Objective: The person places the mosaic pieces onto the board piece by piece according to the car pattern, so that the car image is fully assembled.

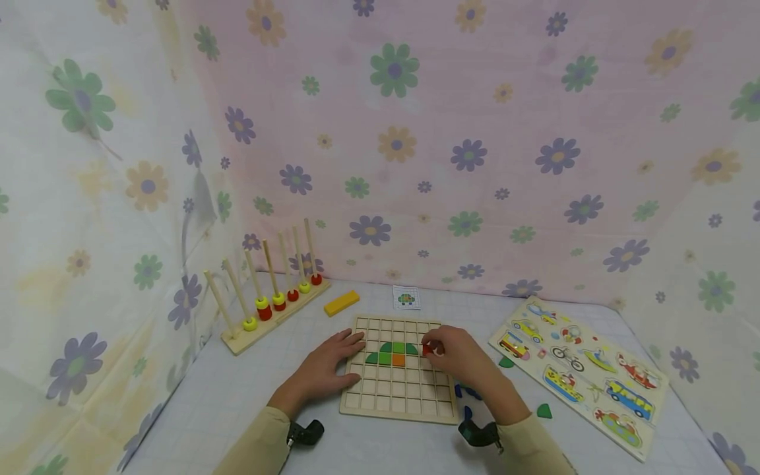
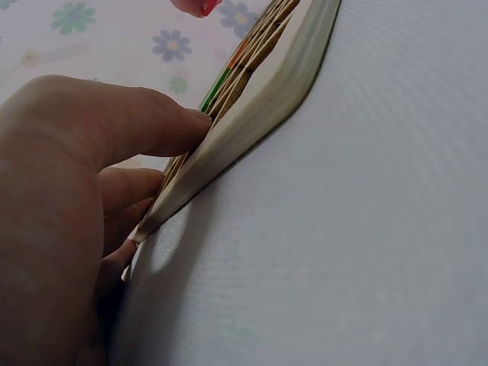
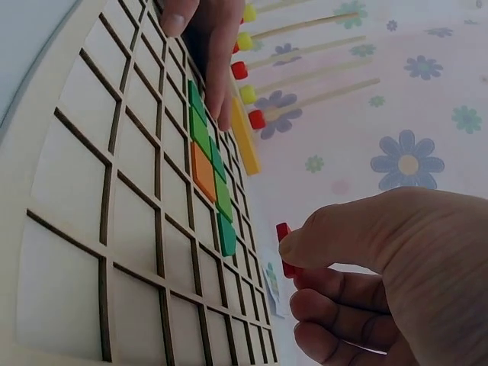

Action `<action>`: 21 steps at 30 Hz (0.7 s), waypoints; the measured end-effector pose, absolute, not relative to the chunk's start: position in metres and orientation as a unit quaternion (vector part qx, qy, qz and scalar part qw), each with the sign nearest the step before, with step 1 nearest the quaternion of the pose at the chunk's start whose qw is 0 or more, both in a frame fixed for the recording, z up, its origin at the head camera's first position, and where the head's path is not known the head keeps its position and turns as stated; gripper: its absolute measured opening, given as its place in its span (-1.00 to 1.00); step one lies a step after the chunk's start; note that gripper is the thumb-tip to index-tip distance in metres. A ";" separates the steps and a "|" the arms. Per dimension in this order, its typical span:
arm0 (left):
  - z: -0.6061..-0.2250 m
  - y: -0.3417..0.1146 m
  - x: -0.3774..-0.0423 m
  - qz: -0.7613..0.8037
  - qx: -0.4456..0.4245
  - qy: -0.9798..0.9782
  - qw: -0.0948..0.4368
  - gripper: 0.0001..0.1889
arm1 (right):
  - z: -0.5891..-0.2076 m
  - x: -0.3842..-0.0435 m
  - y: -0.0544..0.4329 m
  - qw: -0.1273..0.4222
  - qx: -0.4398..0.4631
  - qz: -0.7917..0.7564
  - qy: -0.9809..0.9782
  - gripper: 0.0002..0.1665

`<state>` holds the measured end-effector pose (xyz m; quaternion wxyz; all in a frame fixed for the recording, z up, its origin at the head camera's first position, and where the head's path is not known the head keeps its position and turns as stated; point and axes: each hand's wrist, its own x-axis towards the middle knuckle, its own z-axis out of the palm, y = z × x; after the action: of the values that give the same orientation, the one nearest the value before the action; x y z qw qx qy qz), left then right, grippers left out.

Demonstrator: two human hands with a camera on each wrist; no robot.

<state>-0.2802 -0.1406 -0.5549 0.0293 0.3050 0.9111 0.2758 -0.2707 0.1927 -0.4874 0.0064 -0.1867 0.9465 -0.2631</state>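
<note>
A wooden grid board lies on the table between both hands. Several green tiles, some square and some with a curved side, and an orange square tile sit in its middle cells. My left hand rests at the board's left edge, its thumb and fingers touching the frame. Between thumb and index finger, my right hand pinches a small red tile; in the right wrist view it is held above the board's surface, with the other fingers curled below.
Left of the board stands a peg counting frame with red and yellow beads. Behind are a yellow block and a pattern card. A picture puzzle board lies right, near loose green and blue pieces.
</note>
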 end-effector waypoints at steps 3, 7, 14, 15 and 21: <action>-0.555 -0.141 -0.280 0.273 0.306 0.912 0.028 -0.28 | -0.489 -0.271 0.190 0.006 -0.198 -0.270 0.942 -0.79; -0.554 -0.140 -0.280 0.275 0.305 0.911 0.030 -0.28 | -0.492 -0.272 0.184 0.020 -0.188 -0.286 0.940 -0.76; -0.553 -0.140 -0.279 0.277 0.302 0.912 0.033 -0.28 | -0.499 -0.273 0.178 0.016 -0.206 -0.283 0.936 -0.79; -0.553 -0.140 -0.279 0.277 0.302 0.912 0.032 -0.28 | -0.500 -0.273 0.177 0.015 -0.210 -0.281 0.936 -0.79; -0.553 -0.140 -0.280 0.279 0.304 0.910 0.030 -0.28 | -0.507 -0.275 0.173 0.017 -0.218 -0.275 0.936 -0.78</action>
<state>-0.2797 -0.1401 -0.5530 0.0296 0.3045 0.9103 0.2788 -0.2752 0.1729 -0.5069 0.0174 -0.2181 0.9362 -0.2750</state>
